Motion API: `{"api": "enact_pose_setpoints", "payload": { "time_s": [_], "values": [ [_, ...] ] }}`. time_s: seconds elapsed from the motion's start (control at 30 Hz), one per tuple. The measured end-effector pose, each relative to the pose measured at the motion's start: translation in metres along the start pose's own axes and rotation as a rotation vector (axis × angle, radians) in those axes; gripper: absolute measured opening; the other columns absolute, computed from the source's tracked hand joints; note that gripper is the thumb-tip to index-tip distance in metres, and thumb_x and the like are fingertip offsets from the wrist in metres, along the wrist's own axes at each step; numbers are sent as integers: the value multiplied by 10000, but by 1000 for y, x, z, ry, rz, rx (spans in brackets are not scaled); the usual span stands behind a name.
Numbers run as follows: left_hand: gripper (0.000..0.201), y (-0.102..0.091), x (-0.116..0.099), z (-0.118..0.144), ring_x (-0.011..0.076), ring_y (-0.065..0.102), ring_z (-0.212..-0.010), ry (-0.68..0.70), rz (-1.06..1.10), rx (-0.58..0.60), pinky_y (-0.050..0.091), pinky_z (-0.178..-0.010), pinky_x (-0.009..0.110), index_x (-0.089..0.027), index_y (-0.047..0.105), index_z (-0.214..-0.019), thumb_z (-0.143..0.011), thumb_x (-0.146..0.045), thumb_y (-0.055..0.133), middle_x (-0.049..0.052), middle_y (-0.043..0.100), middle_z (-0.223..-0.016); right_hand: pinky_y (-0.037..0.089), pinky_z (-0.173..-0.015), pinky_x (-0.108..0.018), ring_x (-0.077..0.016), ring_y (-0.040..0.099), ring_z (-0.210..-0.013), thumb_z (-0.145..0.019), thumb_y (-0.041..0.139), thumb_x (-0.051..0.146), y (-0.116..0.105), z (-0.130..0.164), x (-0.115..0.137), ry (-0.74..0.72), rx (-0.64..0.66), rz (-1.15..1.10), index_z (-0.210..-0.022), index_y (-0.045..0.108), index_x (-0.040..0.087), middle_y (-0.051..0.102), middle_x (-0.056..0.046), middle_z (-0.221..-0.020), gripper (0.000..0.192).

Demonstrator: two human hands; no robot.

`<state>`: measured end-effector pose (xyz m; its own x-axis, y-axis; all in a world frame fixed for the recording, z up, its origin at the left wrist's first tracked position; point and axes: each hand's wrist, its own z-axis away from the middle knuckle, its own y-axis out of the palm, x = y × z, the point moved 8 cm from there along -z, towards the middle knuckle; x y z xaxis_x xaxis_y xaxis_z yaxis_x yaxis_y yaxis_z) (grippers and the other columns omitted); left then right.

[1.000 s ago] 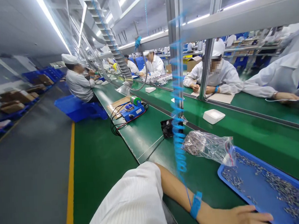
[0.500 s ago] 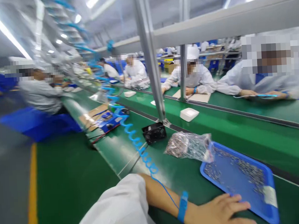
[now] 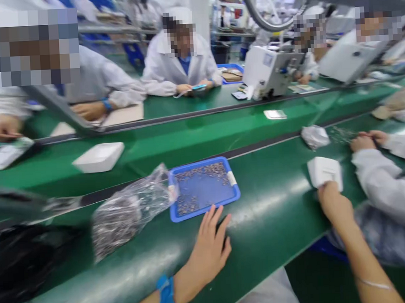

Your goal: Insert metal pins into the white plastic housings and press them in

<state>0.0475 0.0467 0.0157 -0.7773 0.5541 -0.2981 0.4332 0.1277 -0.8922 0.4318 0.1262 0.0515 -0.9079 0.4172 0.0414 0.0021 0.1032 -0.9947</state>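
My left hand [image 3: 209, 246], with a blue wrist strap [image 3: 166, 294], is open, its fingers stretched toward the near rim of a shallow blue tray [image 3: 237, 196]. Small metal pieces [image 3: 208, 169] lie along the tray's far side and in its near left corner. To the right, my right hand [image 3: 332, 199] is closed on the near edge of a small white plastic box [image 3: 325, 170]. Its fingertips are partly hidden. Left of the tray, a clear plastic bag [image 3: 119, 214] full of small metal pieces touches the tray's rim.
A white dish [image 3: 99, 158] sits on the green strip beyond the bench. A black bag [image 3: 28, 260] lies at left. A co-worker's hands [image 3: 368, 140] are at right, near a small plastic bag [image 3: 314, 136]. Across the bench, a person [image 3: 182, 57] holds a blue-edged device.
The view has swung to the right, bringing my right hand and the white box into sight. My left hand stays open beside the tray.
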Motion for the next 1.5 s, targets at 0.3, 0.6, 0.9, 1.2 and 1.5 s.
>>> {"api": "enact_pose_setpoints", "payload": {
  "time_s": [0.3, 0.6, 0.9, 1.2, 1.5],
  "values": [
    [513, 3, -7, -3, 387, 246, -1498, 104, 40, 8, 392, -1136, 615, -137, 372, -1451, -963, -208, 509, 213, 388, -1506, 451, -642, -307, -206, 649, -636, -1035, 283, 412, 14, 74, 52, -58, 251, -238, -1186, 484, 159, 679, -85, -829, 357],
    [703, 20, -5, 0, 353, 373, -1445, 125, 246, 203, 281, -1198, 574, -46, 218, -1530, -938, -347, 448, 227, 481, -1461, 476, -697, -305, -176, 669, -756, -1034, 360, 387, -1, 202, 208, -686, 870, -584, -1131, 504, 201, 701, -66, -1048, 254],
    [722, 13, 5, -9, 268, 141, -1549, -13, 446, 358, 143, -1260, 495, -27, 202, -1541, -917, -310, 427, 201, 177, -1646, 470, -703, -286, -158, 687, -813, -1030, 424, 392, 2, 198, 217, -741, 711, -472, -1198, 549, 231, 709, -14, -1114, 264],
    [696, 13, 1, -10, 268, 129, -1550, -13, 476, 355, 83, -1263, 465, -61, 255, -1540, -967, -409, 440, 135, 237, -1644, 304, -527, -267, -120, 598, -671, -987, 485, 328, -3, 183, 223, -733, 438, -138, -960, 642, 188, 675, -21, -957, 212],
    [725, 17, 4, -10, 281, 89, -1552, 19, 526, 383, 70, -1257, 482, -86, 202, -1562, -972, -457, 399, 83, 235, -1650, 268, -524, -259, -124, 628, -696, -999, 468, 374, -2, 186, 221, -723, 347, -178, -991, 649, 195, 703, -8, -893, 255]
  ]
}}
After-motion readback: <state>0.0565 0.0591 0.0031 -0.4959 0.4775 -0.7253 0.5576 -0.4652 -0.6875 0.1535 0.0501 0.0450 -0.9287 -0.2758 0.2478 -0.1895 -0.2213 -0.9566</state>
